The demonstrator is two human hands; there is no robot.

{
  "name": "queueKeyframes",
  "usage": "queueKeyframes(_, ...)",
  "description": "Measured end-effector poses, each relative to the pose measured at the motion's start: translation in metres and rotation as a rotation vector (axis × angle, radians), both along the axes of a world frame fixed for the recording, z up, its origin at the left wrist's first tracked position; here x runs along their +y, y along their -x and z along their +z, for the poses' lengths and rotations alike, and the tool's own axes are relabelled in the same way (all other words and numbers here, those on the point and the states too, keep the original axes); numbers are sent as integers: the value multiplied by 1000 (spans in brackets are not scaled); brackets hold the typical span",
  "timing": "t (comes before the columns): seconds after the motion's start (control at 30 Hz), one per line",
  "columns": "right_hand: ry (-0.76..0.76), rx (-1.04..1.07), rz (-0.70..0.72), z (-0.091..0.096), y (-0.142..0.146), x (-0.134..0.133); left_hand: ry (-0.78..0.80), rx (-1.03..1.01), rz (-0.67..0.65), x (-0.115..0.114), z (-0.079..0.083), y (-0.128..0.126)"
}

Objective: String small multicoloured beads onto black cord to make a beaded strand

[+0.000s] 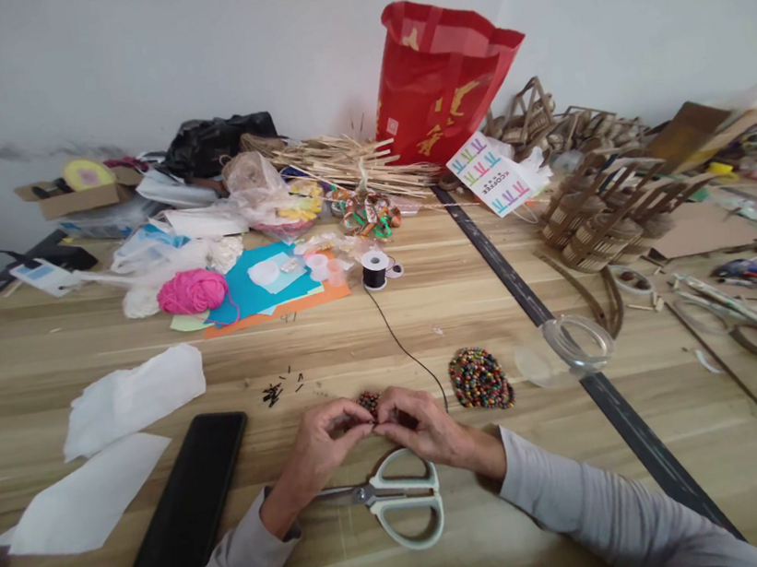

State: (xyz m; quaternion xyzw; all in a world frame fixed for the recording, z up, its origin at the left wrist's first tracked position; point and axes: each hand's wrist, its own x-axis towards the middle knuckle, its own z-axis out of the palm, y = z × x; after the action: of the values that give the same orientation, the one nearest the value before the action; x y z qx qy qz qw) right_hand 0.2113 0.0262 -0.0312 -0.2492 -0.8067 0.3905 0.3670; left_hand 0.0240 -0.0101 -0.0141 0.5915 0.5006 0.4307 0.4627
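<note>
My left hand and my right hand meet fingertip to fingertip, each in a pinch. What they pinch is too small to make out. Just beyond the fingers lies a small heap of dark beads, partly covered by the hands. A black cord runs from its spool to beside my right hand, where its end goes out of sight. Under the wrists rest scissors with pale handles, blades partly hidden by my left hand. Right of my right hand lies a coil of multicoloured bead strings.
Small black pieces lie scattered ahead of my left hand. A black phone and white paper are on the left. Pink yarn, a red bag and small woven baskets stand farther back. A clear tubing coil sits right.
</note>
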Motion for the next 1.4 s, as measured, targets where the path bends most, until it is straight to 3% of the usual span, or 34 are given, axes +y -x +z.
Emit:
queueKeyframes(0.37, 8, 2, 36, 3, -1, 0, -1, -11, -2, 0, -2, 0)
queueKeyframes(0.7, 18, 14, 25, 3, -1, 0, -99, -5, -35, 2, -3, 2)
queueKeyframes(1.4, -35, 27, -26, 2, 0, 2, -22, -36, 28, 1, -4, 2)
